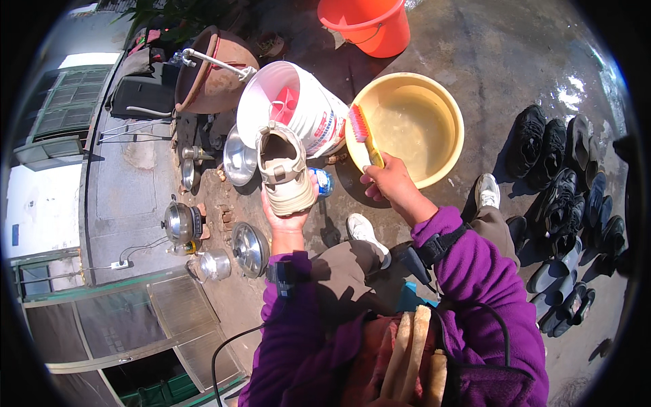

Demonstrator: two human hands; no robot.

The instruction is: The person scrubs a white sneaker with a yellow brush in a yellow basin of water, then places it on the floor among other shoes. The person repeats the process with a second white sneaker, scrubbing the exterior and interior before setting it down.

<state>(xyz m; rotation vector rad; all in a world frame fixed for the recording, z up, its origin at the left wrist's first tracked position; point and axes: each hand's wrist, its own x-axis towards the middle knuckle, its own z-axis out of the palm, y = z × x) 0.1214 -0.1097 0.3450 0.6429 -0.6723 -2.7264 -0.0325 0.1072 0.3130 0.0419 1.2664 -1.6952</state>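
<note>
A beige shoe [283,173] rests on my left hand [285,218], which supports it from beneath, its opening turned away from me. My right hand [393,182] grips the yellow handle of a scrub brush [362,129] with pink and white bristles. The brush head is over the left rim of a yellow basin [456,129] that holds cloudy water, apart from the shoe. Behind the shoe a white bucket [254,95] leans on its side with something red inside. Beside my left hand a blue-and-white container [324,182] is partly hidden.
Several dark shoes [561,203] stand in rows on the right. An orange bucket [380,34] is at the far side. To the left are a large clay pot [217,74], a metal bowl [239,157], a lid [249,249] and a kettle [180,220].
</note>
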